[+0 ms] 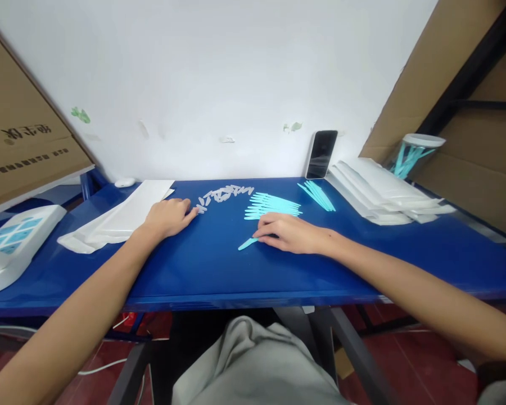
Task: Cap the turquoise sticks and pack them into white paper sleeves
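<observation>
My right hand (289,232) pinches a slim turquoise stick shaped like an eyebrow razor (248,243), its free end pointing left just above the blue table. Right behind that hand lies a row of similar turquoise razors (274,205). My left hand (171,216) rests at the left end of a scattered pile of small translucent caps (225,193). Its thumb and forefinger are apart, with the thumb tip at the nearest caps (201,208). I see nothing held in it, though the palm is hidden.
Further back lie more turquoise razors (316,195) beside an upright phone-like device (321,154). White pouches are stacked at right (375,188) and left (122,219). A clear tub (417,153) holds turquoise sticks. A white machine (21,242) stands far left, below a cardboard box (25,129).
</observation>
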`<state>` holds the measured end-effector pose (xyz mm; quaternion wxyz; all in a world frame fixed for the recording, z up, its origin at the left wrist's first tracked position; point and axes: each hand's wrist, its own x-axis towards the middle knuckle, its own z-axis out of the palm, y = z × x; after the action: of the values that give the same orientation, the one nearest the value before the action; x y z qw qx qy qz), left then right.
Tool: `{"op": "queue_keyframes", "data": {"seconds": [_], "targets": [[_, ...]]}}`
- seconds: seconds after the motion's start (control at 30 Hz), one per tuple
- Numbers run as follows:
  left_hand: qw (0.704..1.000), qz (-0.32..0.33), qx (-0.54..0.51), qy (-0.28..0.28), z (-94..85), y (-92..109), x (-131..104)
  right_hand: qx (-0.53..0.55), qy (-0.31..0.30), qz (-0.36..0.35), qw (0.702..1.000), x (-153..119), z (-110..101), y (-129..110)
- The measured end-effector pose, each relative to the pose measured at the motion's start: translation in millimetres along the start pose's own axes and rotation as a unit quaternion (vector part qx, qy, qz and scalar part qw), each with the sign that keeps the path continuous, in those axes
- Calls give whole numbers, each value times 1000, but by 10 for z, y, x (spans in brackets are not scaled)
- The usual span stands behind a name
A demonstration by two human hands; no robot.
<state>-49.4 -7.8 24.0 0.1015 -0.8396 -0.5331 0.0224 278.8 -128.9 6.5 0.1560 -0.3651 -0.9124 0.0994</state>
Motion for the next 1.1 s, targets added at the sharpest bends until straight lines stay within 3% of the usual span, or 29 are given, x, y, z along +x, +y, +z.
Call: {"op": "queue_keyframes", "data": {"seconds": [0.13, 0.23, 0.43, 0.67, 0.8, 0.93, 1.1], "targets": [[999, 9, 45, -16, 5, 182, -38, 22, -10, 39, 999, 3, -25, -108], [999, 26, 41, -13, 25, 201, -24, 55, -29, 51, 997, -12, -52, -157], [991, 108, -73, 0, 37, 177, -52, 54, -18, 36, 998, -19, -16, -195], [960, 229, -162, -14, -45, 437, -163, 20, 51, 54, 997, -9, 65, -106], [954, 227, -191, -50, -68, 361, -178, -36, 59, 95, 993, -31, 67, -89], [950, 229, -208, -44, -11, 231, -136, -51, 67, 99, 992, -25, 93, -43], [946, 257, -199, -22, 39, 411, -153, -44, 106, 49, 992, 3, 142, 36]]}}
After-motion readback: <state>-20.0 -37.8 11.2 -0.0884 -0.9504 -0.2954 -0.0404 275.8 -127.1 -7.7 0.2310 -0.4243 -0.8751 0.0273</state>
